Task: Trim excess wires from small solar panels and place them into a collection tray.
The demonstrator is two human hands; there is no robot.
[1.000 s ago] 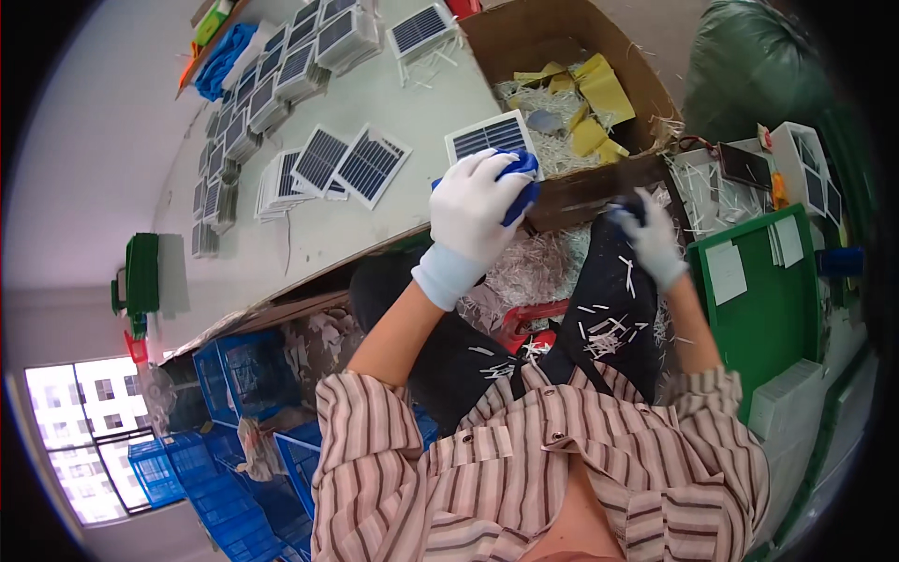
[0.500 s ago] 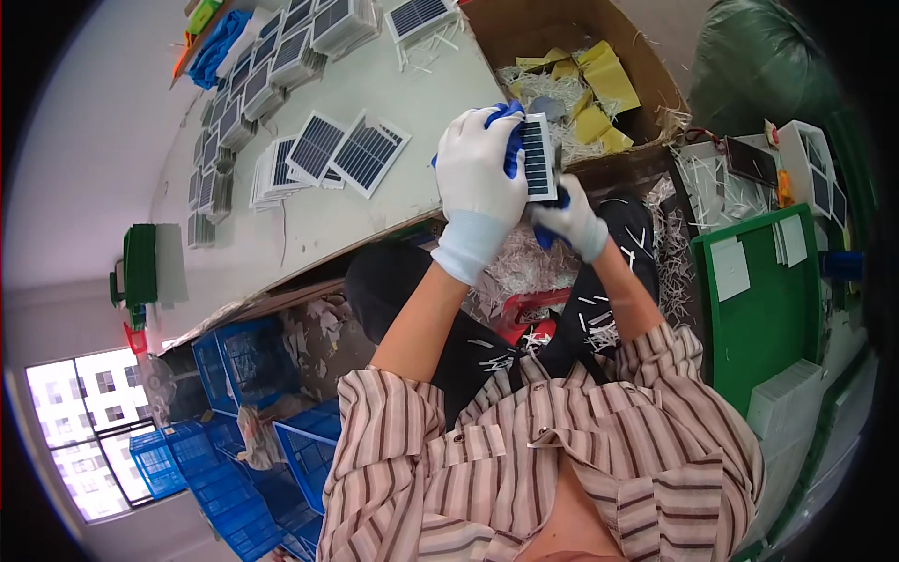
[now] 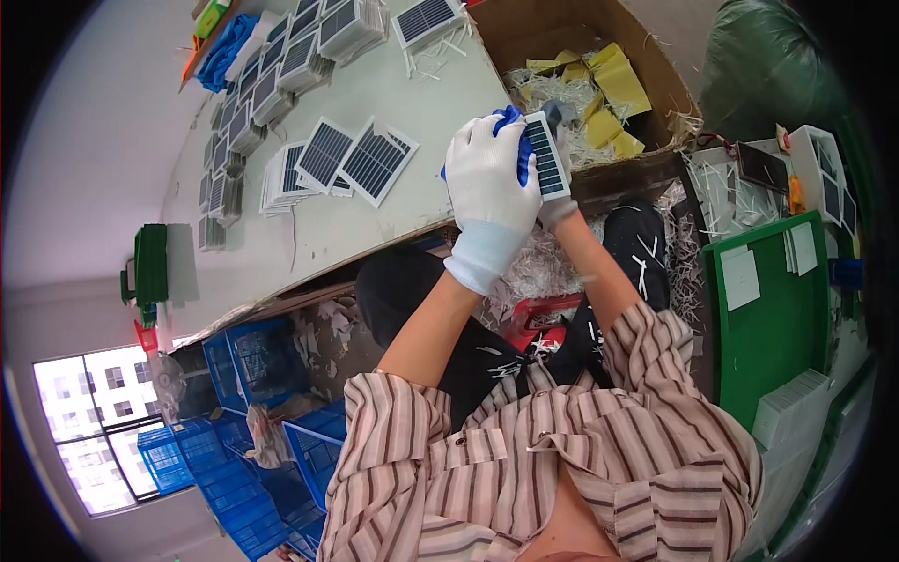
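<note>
Head view: the wearer's striped shirt fills the lower part, and dark trousers show beyond it with thin white strips lying on them. The left hand, in a white glove with blue on the palm side, is closed on the left side of a small solar panel. Its fingers are bent and held close together, gripping the panel; some fingertips are hidden. The right hand, also gloved, is at the panel's far right edge, blurred and partly covered by it; whether its fingers pinch or merely touch cannot be told. The panel is tilted, its dark lined face visible, raised between the hands near the corner of the table.

To the right stands a green tray with white cards against it. To the lower left are blue crates. On the table, loose panels lie overlapping, left of the left hand. Beside the table, a cardboard box holds white shreds and yellow paper. Farther off, stacked panels line the table's far side. A dark green bag sits beyond the box.
</note>
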